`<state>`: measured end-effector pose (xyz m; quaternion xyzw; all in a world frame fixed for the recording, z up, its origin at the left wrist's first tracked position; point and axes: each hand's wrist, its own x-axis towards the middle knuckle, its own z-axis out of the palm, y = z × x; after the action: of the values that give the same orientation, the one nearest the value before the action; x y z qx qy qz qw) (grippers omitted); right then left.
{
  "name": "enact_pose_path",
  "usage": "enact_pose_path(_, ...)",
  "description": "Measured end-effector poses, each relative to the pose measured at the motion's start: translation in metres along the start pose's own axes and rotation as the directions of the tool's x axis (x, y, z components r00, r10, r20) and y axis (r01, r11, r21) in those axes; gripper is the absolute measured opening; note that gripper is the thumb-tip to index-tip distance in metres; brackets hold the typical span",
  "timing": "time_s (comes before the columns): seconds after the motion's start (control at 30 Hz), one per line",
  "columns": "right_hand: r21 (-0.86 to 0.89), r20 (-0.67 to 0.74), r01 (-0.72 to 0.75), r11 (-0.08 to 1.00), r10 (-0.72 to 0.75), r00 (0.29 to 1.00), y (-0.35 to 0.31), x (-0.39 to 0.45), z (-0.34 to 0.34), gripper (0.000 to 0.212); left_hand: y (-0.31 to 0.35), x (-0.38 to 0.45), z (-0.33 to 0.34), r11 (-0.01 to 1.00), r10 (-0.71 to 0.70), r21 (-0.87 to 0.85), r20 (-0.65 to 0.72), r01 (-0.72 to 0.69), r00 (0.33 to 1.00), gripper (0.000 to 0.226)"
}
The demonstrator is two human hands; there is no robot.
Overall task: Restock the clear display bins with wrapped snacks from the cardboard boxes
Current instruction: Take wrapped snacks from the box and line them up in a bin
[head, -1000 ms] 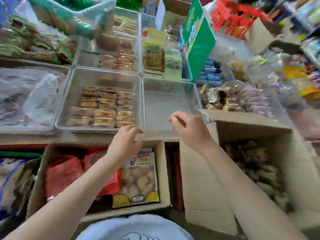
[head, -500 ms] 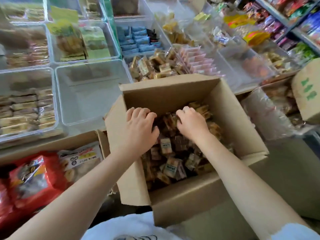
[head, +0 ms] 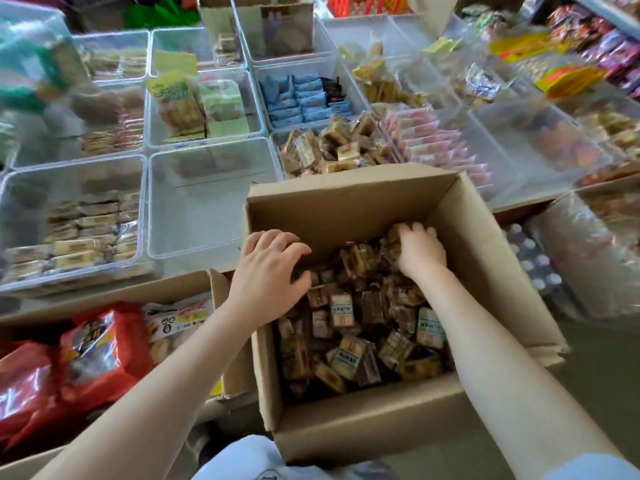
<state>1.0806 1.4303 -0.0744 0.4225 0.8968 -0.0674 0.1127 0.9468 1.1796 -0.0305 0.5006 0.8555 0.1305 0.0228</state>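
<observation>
Down in the open box: both hands among the wrapped snacks (head: 349, 327).
Cardboard box (head: 363, 431): open at the top, just in front of the clear bins, holding a loose heap of small brown and cream packets.
Left hand (head: 268, 275): at the box's left wall, palm down, fingers spread and released over the packets.
Right hand (head: 417, 252): deep at the back of the heap, fingers curled into the packets; grasp unclear.
Empty bin (head: 204, 216): just left of the box.
Writing: labels too blurred to read.
</observation>
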Motion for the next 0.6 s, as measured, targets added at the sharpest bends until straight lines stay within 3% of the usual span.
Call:
enact_pose_path(0.1,0.151,-0.061,0.078,0.986,-0.069,0.996,-0.005,-0.007,-0.010,0.027,-0.002,-0.002,-0.001,1.000,-0.003,-0.019,-0.003,0.003,1.000,0.037)
enact_pose_path(0.17,0.389,-0.045,0.115,0.914,-0.106,0.993,-0.014,-0.015,-0.023,0.010,-0.005,-0.003,-0.001,0.999,-0.007,-0.044,-0.009,0.007,1.000,0.039)
enact_pose_path(0.2,0.581,0.008,0.095,0.808,-0.122,0.993,-0.021,-0.022,-0.029,0.012,-0.005,-0.002,-0.001,0.998,-0.009,-0.065,-0.016,0.008,1.000,0.043)
enact_pose_path(0.27,0.918,0.167,-0.079,0.388,-0.198,0.966,-0.039,-0.040,-0.039,0.019,-0.005,-0.002,-0.002,0.988,-0.034,-0.149,-0.039,0.028,0.999,0.055)
enact_pose_path(0.33,0.962,0.254,-0.271,-0.014,-0.305,0.918,-0.056,-0.058,-0.048,0.022,-0.003,-0.001,-0.005,0.943,-0.102,-0.323,-0.043,0.083,0.994,0.066)
enact_pose_path(0.37,0.938,0.262,-0.322,-0.131,-0.343,0.902,-0.063,-0.065,-0.052,0.024,-0.003,-0.001,-0.009,0.885,-0.144,-0.450,-0.019,0.120,0.989,0.071)
enact_pose_path(0.43,0.900,0.247,-0.361,-0.245,-0.397,0.884,-0.078,-0.077,-0.060,0.031,-0.007,-0.002,-0.017,0.680,-0.212,-0.712,0.040,0.176,0.977,0.078)
enact_pose_path(0.53,0.882,0.205,-0.367,-0.296,-0.460,0.864,-0.104,-0.091,-0.071,0.037,-0.020,-0.005,-0.036,0.333,-0.324,-0.909,0.140,0.251,0.936,0.074)
enact_pose_path(0.6,0.899,0.179,-0.348,-0.267,-0.501,0.847,-0.125,-0.099,-0.079,0.036,-0.034,-0.009,-0.050,0.136,-0.374,-0.955,0.198,0.265,0.906,0.058)
